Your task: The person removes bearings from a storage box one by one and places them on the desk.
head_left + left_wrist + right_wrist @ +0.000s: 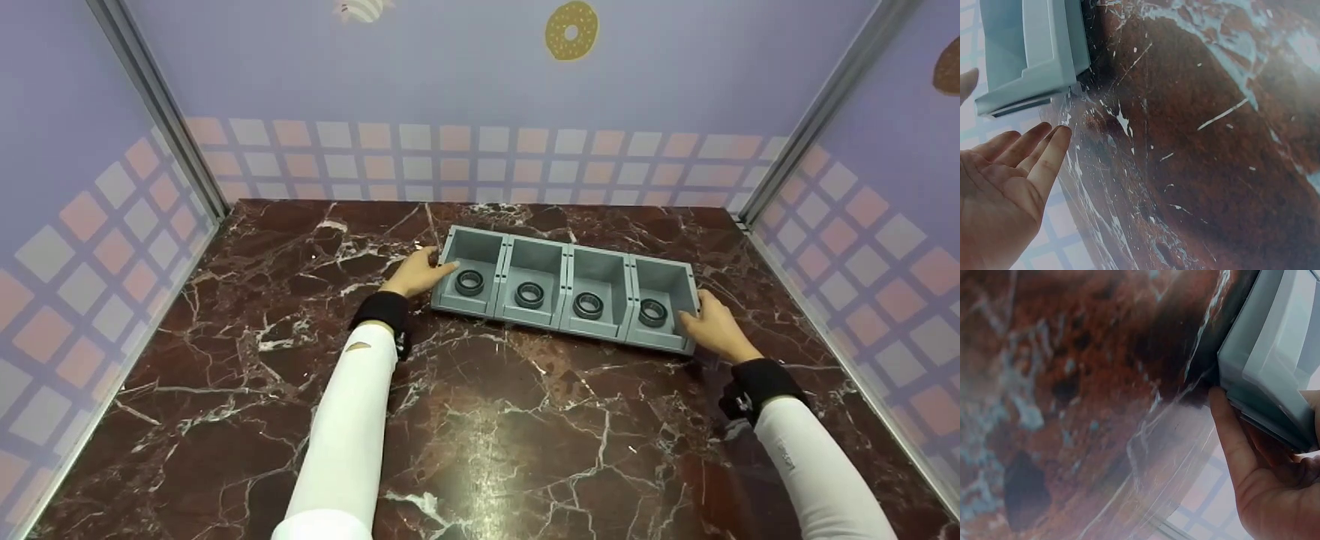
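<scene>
Two white sleeves (pixel 337 427) come up from the bottom of the frame, one left of centre, one lower right; small opening near the left cuff. Black wristbands (pixel 381 311) beyond them.

Left hand (pixel 416 274), centre of frame: fingers extended, thumb reaching over the rim at the tray's left end; left wrist view shows the fingers straight, just beside the corner. Contact there: cannot tell. Right hand (pixel 716 326), right of centre: grips the opposite end, thumb over the edge, fingers against outside and underside.

Grey tray (pixel 529 319) between them, centre to right of frame, four joined compartments, slanting down toward the right. One dark ring (pixel 459 286) lying in each compartment, four in all. Whether the tray rests flat or is raised, cannot tell.

Table (pixel 225 315): dark red-brown, marbled, pale veins. Past its far edge, lilac wall (pixel 450 75), pink and white squares low down, doughnut print (pixel 555 34) upper right of centre.
</scene>
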A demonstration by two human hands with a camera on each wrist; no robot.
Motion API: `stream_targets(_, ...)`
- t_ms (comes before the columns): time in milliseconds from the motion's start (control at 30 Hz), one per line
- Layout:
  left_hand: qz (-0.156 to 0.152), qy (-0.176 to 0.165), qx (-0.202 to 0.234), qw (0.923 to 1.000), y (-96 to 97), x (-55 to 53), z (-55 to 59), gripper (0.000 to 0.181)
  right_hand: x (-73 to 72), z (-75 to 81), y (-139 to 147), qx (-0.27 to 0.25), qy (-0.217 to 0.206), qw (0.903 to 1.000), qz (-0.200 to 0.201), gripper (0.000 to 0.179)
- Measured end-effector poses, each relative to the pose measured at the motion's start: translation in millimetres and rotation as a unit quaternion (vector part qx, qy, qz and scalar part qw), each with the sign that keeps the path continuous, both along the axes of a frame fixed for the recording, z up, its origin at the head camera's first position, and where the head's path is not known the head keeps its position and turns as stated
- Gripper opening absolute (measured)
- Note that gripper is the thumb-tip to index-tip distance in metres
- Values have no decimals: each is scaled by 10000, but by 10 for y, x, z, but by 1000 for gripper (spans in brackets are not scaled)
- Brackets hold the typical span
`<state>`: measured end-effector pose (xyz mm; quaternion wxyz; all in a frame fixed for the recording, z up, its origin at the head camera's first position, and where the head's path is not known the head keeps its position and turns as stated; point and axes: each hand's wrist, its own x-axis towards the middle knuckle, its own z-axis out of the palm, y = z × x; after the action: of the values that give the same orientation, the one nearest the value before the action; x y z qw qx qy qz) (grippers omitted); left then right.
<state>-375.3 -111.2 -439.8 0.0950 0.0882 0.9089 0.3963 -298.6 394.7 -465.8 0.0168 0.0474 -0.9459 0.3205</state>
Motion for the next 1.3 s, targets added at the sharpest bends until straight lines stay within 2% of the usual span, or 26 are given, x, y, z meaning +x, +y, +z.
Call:
stream_targets(333,35,79,-38,10000,69,17,-14,73,4,-7,-56,-88,75,9999,40,44)
stream_targets(433,99,104,-16,9999,95,-7,-35,66,-1,-12,-54,-88,114,9999,10,45)
stream_targets(567,178,331,-113,9992,108,-28,-81,54,4,-27,-59,-125,180,9998,2,45)
stream_targets(800,323,437,-252,9982,111,-39,-116,47,14,-31,-58,-100,140,9998,28,47)
stream_targets(1033,397,582,-229,9973,55,-23,-101,40,-23,-32,-115,-144,213,9997,-3,44)
stream_targets(1300,268,627,13,9977,-94,-27,-159,44,-114,-35,-216,-150,172,9997,35,43)
